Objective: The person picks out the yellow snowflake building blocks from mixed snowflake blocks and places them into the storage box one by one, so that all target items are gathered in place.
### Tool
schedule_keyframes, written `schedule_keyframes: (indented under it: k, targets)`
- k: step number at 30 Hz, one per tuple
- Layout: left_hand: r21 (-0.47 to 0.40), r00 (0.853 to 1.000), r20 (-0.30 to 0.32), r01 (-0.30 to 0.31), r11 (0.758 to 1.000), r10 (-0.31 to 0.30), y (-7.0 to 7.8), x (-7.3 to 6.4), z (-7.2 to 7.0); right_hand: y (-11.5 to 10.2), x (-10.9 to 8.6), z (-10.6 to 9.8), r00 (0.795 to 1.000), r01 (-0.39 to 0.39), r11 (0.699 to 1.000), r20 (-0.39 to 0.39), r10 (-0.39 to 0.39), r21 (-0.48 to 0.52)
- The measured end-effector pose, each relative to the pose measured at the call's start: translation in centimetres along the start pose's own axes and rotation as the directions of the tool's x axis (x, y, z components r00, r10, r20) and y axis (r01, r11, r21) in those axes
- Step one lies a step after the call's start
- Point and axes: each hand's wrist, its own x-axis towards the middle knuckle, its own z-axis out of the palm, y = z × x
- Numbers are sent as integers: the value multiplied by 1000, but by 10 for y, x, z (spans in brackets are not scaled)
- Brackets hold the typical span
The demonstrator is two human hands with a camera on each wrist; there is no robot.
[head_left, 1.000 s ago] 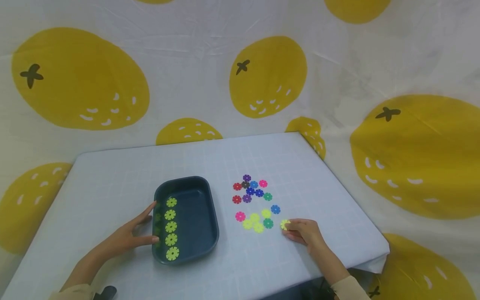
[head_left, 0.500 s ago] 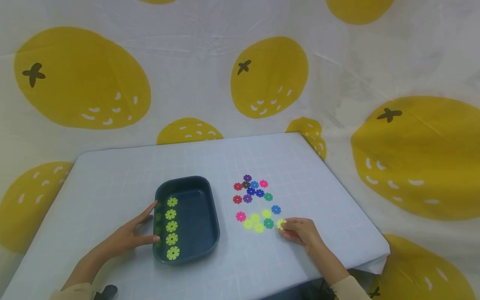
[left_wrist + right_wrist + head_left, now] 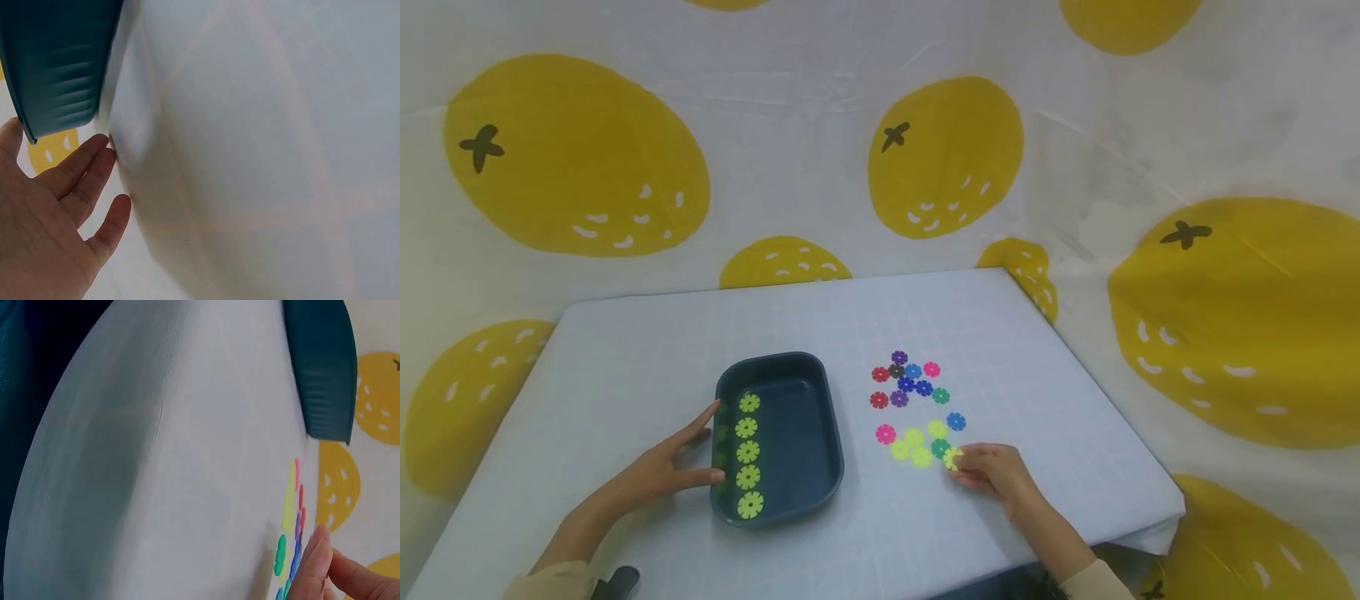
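Note:
In the head view my right hand (image 3: 992, 472) pinches a yellow interlocking disc (image 3: 952, 458), flat and notched round its edge. That disc overlaps a green disc (image 3: 940, 449) in this view. Several loose yellow discs (image 3: 921, 457) lie just to the left on the cloth. Spread fingers of my left hand (image 3: 662, 475) rest at the left rim of a dark teal tray (image 3: 797, 508). Inside, along that side, several yellow discs (image 3: 748, 452) form a column. The left wrist view shows the left hand (image 3: 56, 219) with extended fingers beside the tray's ribbed outer wall (image 3: 69, 81).
Farther back on the table (image 3: 1045, 375) lie more discs: red (image 3: 879, 400), purple (image 3: 899, 398), dark blue (image 3: 923, 388), black and pink. A blue disc (image 3: 956, 422) sits behind the right hand. A lemon-print curtain (image 3: 790, 167) hangs behind the table.
My right hand has moved a little left with the yellow disc, from bare cloth to the green disc. The left hand keeps its place at the tray. The head view has shifted slightly.

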Motion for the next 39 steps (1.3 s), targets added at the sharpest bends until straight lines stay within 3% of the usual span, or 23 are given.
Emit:
schedule_keyframes:
  k: [17, 32, 39]
  targets:
    - [-19, 1000, -1, 2, 1000, -2, 2, 0, -3, -9, -2, 16, 996, -4, 1000, 91, 5, -11]
    - [-23, 1000, -10, 6, 1000, -6, 2, 0, -3, -11, -1, 26, 995, -20, 999, 97, 22, -28]
    - [-23, 1000, -6, 9, 1000, -9, 2, -1, -1, -13, -4, 30, 990, 10, 1000, 142, -6, -24]
